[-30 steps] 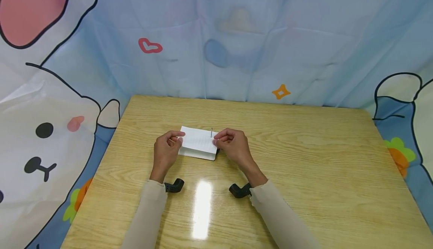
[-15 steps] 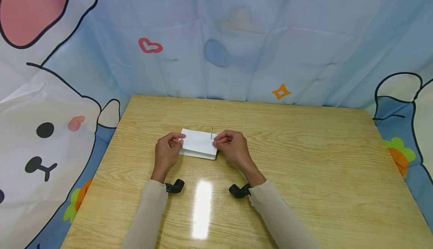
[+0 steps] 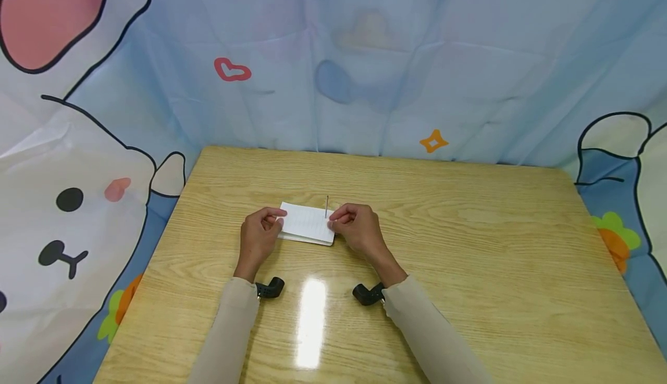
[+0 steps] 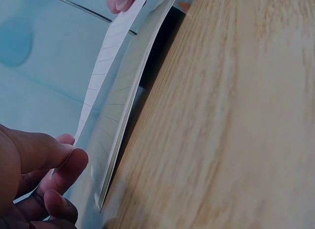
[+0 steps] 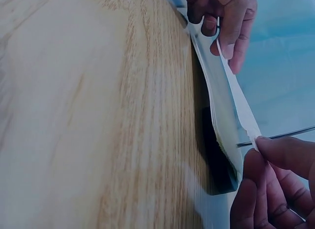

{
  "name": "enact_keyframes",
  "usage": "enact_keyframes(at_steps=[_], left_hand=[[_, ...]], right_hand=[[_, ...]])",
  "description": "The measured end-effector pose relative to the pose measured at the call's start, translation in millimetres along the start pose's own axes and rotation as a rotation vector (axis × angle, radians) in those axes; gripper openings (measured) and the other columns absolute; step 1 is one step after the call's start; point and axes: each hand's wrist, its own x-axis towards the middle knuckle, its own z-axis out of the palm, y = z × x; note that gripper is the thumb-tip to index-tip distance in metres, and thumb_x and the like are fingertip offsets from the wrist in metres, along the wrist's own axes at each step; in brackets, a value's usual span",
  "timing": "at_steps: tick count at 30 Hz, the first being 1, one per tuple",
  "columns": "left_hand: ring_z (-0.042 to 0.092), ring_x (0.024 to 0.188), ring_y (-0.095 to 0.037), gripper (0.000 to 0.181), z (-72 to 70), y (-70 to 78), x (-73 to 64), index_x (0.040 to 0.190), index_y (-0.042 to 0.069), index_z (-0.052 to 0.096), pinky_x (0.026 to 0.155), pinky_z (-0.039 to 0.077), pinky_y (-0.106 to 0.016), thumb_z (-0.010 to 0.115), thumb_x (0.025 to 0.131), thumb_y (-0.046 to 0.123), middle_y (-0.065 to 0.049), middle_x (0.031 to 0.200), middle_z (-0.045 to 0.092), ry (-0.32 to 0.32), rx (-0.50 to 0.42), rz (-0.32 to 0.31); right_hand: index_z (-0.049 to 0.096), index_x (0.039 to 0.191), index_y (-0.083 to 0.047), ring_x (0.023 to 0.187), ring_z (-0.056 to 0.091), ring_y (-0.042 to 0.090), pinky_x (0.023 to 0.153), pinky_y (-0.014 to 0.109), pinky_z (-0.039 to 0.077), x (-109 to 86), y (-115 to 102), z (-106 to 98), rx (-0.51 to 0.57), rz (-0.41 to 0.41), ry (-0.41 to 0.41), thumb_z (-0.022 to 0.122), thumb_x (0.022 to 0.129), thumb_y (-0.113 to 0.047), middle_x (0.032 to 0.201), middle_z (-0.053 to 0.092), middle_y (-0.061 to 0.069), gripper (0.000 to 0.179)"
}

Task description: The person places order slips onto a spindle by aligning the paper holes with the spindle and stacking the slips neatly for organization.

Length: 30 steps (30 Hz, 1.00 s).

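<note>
A lined white paper sheet (image 3: 304,220) is stretched between both hands, pierced near its right end by a thin upright metal spike (image 3: 326,205). The left hand (image 3: 257,233) pinches the sheet's left end between thumb and fingers. At the right end, beside the spike, the right hand (image 3: 359,227) pinches it the same way. Beneath the sheet lies a stack of lined paper (image 4: 115,115), and a narrow gap shows between them in the wrist views. Under the stack a black base (image 5: 216,160) rests on the table.
The wood-grain table (image 3: 495,268) extends widely to the right and toward the person. A cartoon-printed curtain (image 3: 365,83) hangs behind its far edge. Black wrist cameras, left (image 3: 270,287) and right (image 3: 368,295), jut inward from the sleeves.
Both hands have lowered the sheet along the spike, toward the stack. More of the spike now stands above the sheet, and the gap below it is narrower.
</note>
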Motion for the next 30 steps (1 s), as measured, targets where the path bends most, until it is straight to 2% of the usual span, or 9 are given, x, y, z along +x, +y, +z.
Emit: enact_keyframes(at_steps=[8, 30], left_hand=[[0.049, 0.069, -0.017, 0.013, 0.6, -0.4, -1.7, 0.107, 0.01, 0.081, 0.06, 0.039, -0.024, 0.072, 0.098, 0.007, -0.006, 0.085, 0.064, 0.005, 0.017, -0.003], [0.053, 0.071, -0.02, 0.01, 3.9, -1.2, -3.3, 0.101, 0.01, 0.082, 0.066, 0.043, -0.033, 0.075, 0.095, 0.006, -0.008, 0.086, 0.069, 0.016, 0.167, 0.019]], right_hand=[[0.08, 0.09, -0.012, 0.07, 0.064, 0.017, 0.067, 0.03, 0.05, 2.1, 2.1, 3.3, -0.067, 0.012, 0.003, 0.083, 0.091, -0.009, 0.077, 0.071, 0.004, 0.005], [0.079, 0.087, -0.012, 0.07, 0.063, 0.018, 0.067, 0.031, 0.05, 3.4, 2.5, 7.4, -0.149, 0.009, 0.012, 0.085, 0.089, -0.009, 0.077, 0.071, 0.004, 0.007]])
